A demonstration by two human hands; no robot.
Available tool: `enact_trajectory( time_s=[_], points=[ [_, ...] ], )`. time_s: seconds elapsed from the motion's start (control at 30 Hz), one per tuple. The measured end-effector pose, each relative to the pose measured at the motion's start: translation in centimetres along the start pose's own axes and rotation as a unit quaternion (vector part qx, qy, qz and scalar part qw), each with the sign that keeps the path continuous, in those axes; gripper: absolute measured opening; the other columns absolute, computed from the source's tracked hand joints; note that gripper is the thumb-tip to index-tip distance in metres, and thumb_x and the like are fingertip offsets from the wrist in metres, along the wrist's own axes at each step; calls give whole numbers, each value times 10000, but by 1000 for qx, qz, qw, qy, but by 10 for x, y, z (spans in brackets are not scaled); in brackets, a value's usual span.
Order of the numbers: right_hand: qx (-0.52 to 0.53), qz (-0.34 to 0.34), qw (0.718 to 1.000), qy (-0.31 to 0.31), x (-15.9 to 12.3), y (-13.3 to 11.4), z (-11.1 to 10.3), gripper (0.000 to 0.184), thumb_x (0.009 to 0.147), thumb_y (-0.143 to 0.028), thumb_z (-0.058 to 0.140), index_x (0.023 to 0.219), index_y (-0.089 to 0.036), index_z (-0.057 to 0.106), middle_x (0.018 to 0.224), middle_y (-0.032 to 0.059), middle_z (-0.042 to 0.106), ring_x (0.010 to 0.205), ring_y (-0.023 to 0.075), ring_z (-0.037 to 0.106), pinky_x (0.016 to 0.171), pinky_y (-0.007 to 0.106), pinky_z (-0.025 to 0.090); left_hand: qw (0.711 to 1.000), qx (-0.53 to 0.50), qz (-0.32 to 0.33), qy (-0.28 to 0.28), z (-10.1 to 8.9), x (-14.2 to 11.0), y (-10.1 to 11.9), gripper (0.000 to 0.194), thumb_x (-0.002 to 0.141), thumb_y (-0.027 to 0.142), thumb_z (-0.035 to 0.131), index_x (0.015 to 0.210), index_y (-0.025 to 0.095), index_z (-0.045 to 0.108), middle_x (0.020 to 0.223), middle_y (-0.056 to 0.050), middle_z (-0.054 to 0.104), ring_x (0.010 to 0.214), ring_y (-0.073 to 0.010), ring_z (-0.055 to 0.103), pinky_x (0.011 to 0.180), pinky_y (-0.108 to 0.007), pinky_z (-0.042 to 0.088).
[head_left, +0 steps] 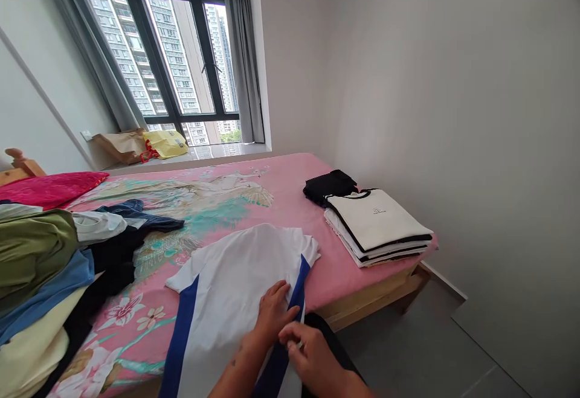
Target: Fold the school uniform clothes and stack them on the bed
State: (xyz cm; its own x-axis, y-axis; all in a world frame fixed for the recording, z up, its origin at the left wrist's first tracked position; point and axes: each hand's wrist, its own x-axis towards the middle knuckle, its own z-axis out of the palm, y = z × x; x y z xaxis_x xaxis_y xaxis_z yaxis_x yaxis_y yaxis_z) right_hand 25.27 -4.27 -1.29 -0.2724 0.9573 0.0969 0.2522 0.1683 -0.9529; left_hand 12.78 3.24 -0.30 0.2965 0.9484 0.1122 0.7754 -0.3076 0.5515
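A white T-shirt (240, 271) with blue side panels lies spread on the bed, its sleeves toward the far side and its lower end running out of view at the bottom. My left hand (274, 313) rests flat on the shirt near its right blue panel, fingers stretched out and thumb pointing right. Just beside it, over the shirt's right edge, my right hand (310, 349) has its fingers curled in toward the thumb. Whatever those fingers may pinch is hidden.
A folded stack of clothes (380, 220) with a cream top sits at the bed's right corner, beside folded black clothing (328, 186). Loose clothes (40, 259) are heaped on the left. A pink flowered sheet (290, 183) covers the bed; bags (165, 143) lie by the window.
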Motion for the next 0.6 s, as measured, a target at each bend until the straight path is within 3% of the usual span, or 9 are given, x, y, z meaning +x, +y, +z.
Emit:
enact_trajectory(
  time_s=[0.03,0.1,0.17,0.23,0.33,0.4,0.5,0.6],
  points=[
    [45,50,994,82,14,5,-19,215,773,-262,491,930,-185,615,893,42,655,778,165,624,606,232,521,1000,7,8,9,2,1,-4,543,702,379,604,1201,169,578,1304,-114,528,1223,-269,454,1031,-410,345],
    [134,165,953,217,46,15,-58,253,802,-333,463,1000,-194,534,973,59,617,770,167,622,479,228,511,999,11,17,29,5,1,-8,515,725,420,583,1179,177,597,1273,-107,554,1195,-264,480,1015,-406,364],
    [173,238,919,264,78,24,-89,239,813,-333,442,1005,-198,484,959,63,607,699,155,627,433,240,506,999,12,16,46,7,1,-8,493,736,445,571,1151,184,615,1243,-102,575,1169,-262,502,999,-406,382],
    [185,270,910,254,106,32,-107,207,815,-335,437,946,-180,481,819,55,618,549,143,607,397,259,494,998,15,19,61,9,0,-7,480,730,442,578,1140,196,620,1233,-94,581,1156,-261,510,988,-407,392],
    [199,286,907,234,133,38,-111,187,770,-340,502,798,-156,492,582,23,568,377,138,524,335,266,449,996,22,21,80,12,-3,-6,482,715,422,594,1152,220,610,1245,-81,572,1159,-260,507,984,-408,395],
    [214,266,905,255,136,41,-108,181,744,-344,523,745,-168,479,536,3,533,369,134,504,336,260,440,996,24,18,85,13,-5,-5,477,715,411,591,1156,229,606,1251,-75,567,1161,-260,505,985,-412,393],
    [238,202,888,336,119,48,-106,201,790,-405,420,757,-207,430,560,-28,501,457,118,525,428,240,485,997,23,16,77,14,-7,-5,491,720,424,579,1170,229,596,1270,-81,554,1177,-272,492,1002,-433,370],
    [256,150,855,426,90,60,-108,218,794,-441,389,769,-225,396,582,-45,497,517,114,535,496,238,514,998,19,8,59,12,-7,-4,551,705,462,593,1196,213,580,1299,-102,528,1210,-297,454,1025,-454,329]
  ],
)
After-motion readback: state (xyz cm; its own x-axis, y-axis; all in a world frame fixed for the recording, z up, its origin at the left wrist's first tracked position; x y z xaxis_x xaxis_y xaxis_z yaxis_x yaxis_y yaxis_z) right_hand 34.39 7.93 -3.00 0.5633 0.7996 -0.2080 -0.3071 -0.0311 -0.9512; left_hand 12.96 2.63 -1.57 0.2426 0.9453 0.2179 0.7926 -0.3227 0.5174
